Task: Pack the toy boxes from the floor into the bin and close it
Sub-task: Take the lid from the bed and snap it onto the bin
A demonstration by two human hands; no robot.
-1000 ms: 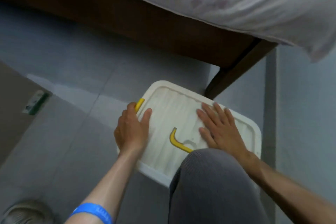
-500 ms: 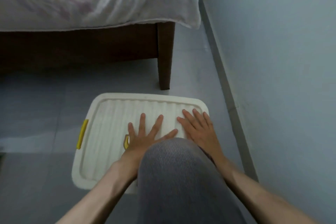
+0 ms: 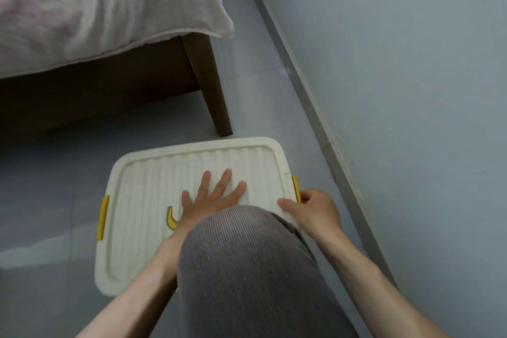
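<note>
the bin (image 3: 153,269) sits on the grey floor (image 3: 49,195), just in front of the dark wooden bed leg (image 3: 211,85) and near the skirting board (image 3: 310,90) of the wall on the right. its cream lid (image 3: 197,162) is in place and covers the whole top, so the contents are hidden and no toy boxes can be seen. the lid has a ribbed, recessed centre panel and a raised rim.

a yellow latch (image 3: 102,217) stands on the left short edge of the lid. a second yellow latch (image 3: 295,189) stands on the right short edge. part of a yellow handle (image 3: 171,219) shows in the lid's centre recess, beside the left wrist.

left hand (image 3: 211,199): flat on the centre of the lid, palm down, fingers spread wide; the grip holds nothing. right hand (image 3: 315,211): at the right edge of the lid, thumb lying on the rim and fingers curled around the right latch; the grip is narrow and closed on that latch. whether the latch is fully snapped down cannot be told.

a knee in grey ribbed fabric (image 3: 247,269) covers the near right part of the lid. a bed with a white cover (image 3: 96,8) fills the upper left.
</note>
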